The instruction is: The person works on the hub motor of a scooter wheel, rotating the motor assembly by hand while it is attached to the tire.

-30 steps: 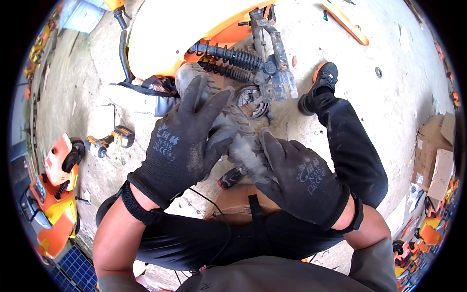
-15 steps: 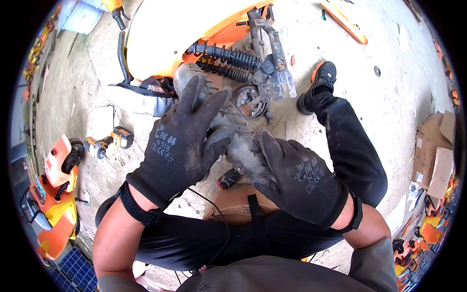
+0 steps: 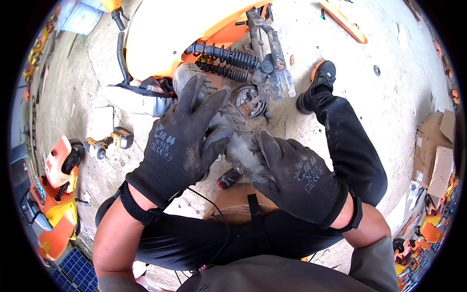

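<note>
Both of my hands wear dark grey work gloves and grip a worn, dusty rubber tyre [image 3: 237,138] that slants across in front of me. My left hand [image 3: 187,129] lies over its left side, with fingers pointing away and the thumb bent toward the tread. Lower down, my right hand [image 3: 299,180] is closed round the near right end, thumb along the tyre. Part of the tyre is hidden under the gloves. Just beyond it lies a round metal hub [image 3: 249,101], next to the black coil shock absorbers [image 3: 233,57] and a dirty metal frame arm [image 3: 279,63].
A yellow-orange scooter body [image 3: 160,39] lies at the far side. On the concrete floor to the left is a cordless power drill [image 3: 109,142], near an orange scooter part [image 3: 61,160]. Cardboard boxes [image 3: 433,151] stand at right. An orange strip-shaped panel [image 3: 345,23] lies far right.
</note>
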Tool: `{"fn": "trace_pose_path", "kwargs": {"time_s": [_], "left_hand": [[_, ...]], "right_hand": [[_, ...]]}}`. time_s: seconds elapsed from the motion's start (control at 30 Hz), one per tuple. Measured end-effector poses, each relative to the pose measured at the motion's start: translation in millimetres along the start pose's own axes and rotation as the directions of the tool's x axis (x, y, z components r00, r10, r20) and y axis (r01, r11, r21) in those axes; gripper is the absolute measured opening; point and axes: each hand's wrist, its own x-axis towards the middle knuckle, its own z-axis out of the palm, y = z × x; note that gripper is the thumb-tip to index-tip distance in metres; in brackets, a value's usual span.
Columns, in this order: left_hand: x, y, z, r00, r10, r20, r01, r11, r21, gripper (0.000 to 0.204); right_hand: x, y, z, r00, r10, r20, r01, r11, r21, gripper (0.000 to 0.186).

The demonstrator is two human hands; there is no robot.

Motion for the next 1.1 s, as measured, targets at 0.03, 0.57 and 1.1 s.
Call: {"fn": "trace_pose_path", "kwargs": {"time_s": [0.03, 0.57, 1.1], "left_hand": [[0.0, -0.1, 0.1, 1.000, 0.003, -0.003, -0.003, 1.000, -0.005, 0.063], [0.3, 0.1, -1.1, 1.000, 0.006, 0.007, -0.006, 1.000, 0.018, 0.063], [0.3, -0.9, -0.2, 1.000, 0.016, -0.002, -0.016, 1.000, 0.001, 0.061]], "right_hand": [[-0.1, 0.1, -0.2, 1.000, 0.001, 0.002, -0.001, 1.000, 0.000, 0.067], [0.3, -0.3, -0.7, 1.000, -0.005, 0.007, 0.006, 1.000, -0.013, 0.067], [0.1, 0.0, 1.1, 1.000, -0.006, -0.007, 0.006, 1.000, -0.015, 0.066]]}}
